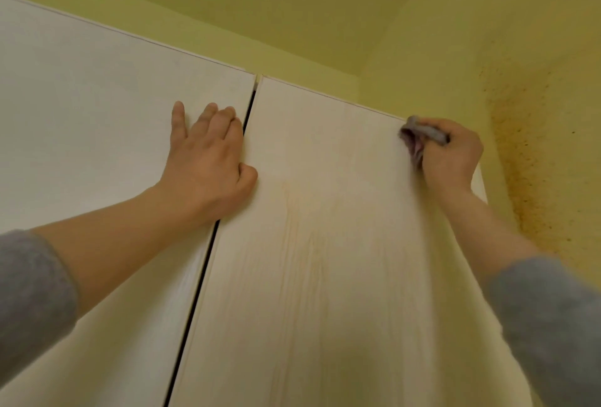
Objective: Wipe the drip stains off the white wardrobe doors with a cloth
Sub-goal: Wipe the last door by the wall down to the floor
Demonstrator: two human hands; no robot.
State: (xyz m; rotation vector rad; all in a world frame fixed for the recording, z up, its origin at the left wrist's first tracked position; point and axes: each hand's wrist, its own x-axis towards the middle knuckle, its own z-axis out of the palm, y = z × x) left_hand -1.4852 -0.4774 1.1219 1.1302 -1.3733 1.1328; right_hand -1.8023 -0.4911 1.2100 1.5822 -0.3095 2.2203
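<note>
The right hand [452, 154] is gripping a bunched grey cloth [419, 135], pressing it against the top right corner of the right wardrobe door [341, 276]. Faint yellowish drip stains [299, 227] are showing lower on that door. The left hand [208, 153] is lying flat, fingers straight, on the left wardrobe door [97, 130].

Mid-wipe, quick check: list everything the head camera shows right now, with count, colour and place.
left door: 1, white, left of dark gap
right door: 1, white, right of gap
drip stains: several, yellowish, mid right door
cloth: 1, grey, right door's top right corner
wall: 1, yellow-green, above and right
blotch: 1, brown speckled, right wall
sleeves: 2, grey, lower corners
left hand: 1, flat on left door by gap
right hand: 1, grips cloth
</note>
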